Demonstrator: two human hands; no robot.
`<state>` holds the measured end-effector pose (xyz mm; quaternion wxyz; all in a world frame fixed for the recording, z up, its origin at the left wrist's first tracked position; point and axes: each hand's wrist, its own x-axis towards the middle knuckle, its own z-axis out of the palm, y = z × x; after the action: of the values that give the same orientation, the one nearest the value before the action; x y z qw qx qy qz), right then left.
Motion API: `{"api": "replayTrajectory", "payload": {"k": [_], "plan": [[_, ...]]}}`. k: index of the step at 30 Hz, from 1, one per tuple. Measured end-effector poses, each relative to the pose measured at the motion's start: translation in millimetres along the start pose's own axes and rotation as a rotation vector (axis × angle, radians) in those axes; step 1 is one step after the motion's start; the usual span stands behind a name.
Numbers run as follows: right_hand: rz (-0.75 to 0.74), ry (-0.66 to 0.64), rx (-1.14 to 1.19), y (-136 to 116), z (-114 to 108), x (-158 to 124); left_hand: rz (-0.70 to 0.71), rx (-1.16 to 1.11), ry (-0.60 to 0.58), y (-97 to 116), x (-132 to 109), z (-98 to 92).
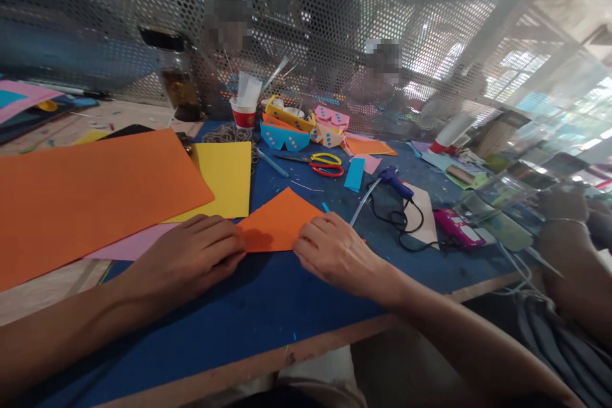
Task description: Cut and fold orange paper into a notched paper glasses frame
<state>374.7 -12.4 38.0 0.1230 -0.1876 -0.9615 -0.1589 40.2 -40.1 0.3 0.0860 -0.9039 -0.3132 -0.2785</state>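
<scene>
A piece of orange paper, folded to a triangle with its point facing away from me, lies on the blue tabletop. My left hand presses its left corner, the fingers curled together over the edge. At the right corner my right hand grips the paper in the same way, with the fingertips bent under and partly hidden. Left of the triangle, a large orange sheet lies over a yellow sheet and a pink sheet.
Beyond the paper lie scissors, a blue pen and paper glasses. On the right are a blue glue gun with a black cord and a magenta box. Another person's arm is at far right. Perforated metal stands behind.
</scene>
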Motion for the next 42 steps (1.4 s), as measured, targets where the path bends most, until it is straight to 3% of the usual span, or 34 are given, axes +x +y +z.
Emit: {"api": "replayTrajectory", "payload": {"k": [7,15,31,42], "plan": [[-0.003,0.113,0.083,7,12,-6,-0.039,-0.074,-0.005,-1,-3,0.1],[0.028,0.151,0.159,6,12,-6,-0.076,-0.121,-0.010,-3,-6,0.9],[0.150,0.068,0.275,5,14,-6,-0.308,-0.208,-0.045,-2,-11,1.3],[0.132,0.050,0.301,9,13,-8,-0.243,-0.193,-0.079,1,-3,-10.0]]}}
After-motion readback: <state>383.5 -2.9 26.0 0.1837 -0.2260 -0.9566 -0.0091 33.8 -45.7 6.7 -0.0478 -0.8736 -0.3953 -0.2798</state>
